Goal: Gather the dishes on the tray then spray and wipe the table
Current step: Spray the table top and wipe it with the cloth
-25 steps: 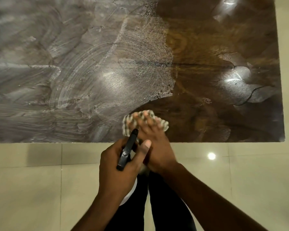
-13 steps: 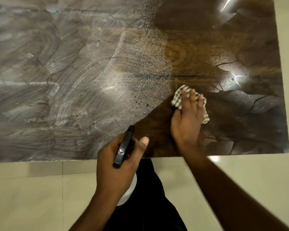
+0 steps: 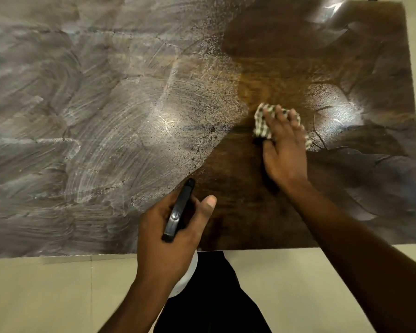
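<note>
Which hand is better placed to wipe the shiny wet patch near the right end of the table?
Right. The right hand presses the checked cloth on the table just beside that patch; the left hand grips the spray bottle.

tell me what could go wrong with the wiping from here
A hazy, streaked film covers the left of the table; it may dry into marks if the checked cloth under the right hand only smears it. The left hand grips the spray bottle, nozzle over the table; a stray squeeze could spatter the darker, clearer wood.
</note>
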`<state>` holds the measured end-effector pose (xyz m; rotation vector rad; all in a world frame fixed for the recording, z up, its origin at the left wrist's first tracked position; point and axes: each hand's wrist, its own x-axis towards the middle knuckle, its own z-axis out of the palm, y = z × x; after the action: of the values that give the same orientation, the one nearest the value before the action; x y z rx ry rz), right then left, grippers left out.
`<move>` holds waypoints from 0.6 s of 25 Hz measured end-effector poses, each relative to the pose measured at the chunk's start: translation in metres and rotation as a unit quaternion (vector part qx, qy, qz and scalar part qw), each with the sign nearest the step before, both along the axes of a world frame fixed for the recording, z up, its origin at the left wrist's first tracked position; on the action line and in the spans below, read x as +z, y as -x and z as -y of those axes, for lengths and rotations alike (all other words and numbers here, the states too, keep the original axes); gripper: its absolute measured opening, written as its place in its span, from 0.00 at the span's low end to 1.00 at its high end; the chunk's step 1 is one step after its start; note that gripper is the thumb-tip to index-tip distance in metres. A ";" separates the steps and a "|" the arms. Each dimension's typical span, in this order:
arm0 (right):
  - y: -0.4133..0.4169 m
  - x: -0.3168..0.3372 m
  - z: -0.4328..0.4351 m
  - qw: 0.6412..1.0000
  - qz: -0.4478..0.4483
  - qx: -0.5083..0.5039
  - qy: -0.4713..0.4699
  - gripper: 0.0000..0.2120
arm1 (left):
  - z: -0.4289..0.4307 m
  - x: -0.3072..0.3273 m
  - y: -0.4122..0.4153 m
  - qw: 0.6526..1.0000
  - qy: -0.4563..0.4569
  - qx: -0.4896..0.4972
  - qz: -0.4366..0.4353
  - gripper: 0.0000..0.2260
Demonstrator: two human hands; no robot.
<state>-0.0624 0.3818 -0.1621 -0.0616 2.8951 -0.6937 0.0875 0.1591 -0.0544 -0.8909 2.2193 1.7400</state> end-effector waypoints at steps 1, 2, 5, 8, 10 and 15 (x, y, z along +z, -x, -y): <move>0.008 0.002 0.011 0.997 0.005 -0.072 0.006 0.35 | -0.001 0.001 0.003 1.000 -0.008 0.010 -0.003 0.14; 0.009 0.002 0.029 0.995 0.009 -0.101 0.002 0.35 | -0.002 0.001 0.006 1.000 -0.010 0.017 -0.008 0.13; -0.032 -0.004 0.088 0.998 0.002 0.070 -0.003 0.34 | -0.003 0.003 0.020 1.000 0.002 0.017 -0.005 0.16; -0.083 -0.011 0.117 0.929 0.061 0.360 0.063 0.30 | -0.001 0.000 0.032 1.000 0.022 0.009 -0.011 0.14; -0.055 -0.011 0.098 0.871 0.020 0.491 0.019 0.29 | -0.001 0.001 0.040 0.999 0.021 0.011 -0.022 0.14; 0.066 -0.002 0.010 0.974 -0.005 0.224 -0.036 0.35 | 0.002 0.006 0.057 0.999 -0.007 0.037 -0.009 0.14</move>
<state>-0.1287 0.3719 -0.1642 -0.6850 2.7569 -0.5016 0.0305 0.1575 -0.0482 -0.9709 2.2086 1.8008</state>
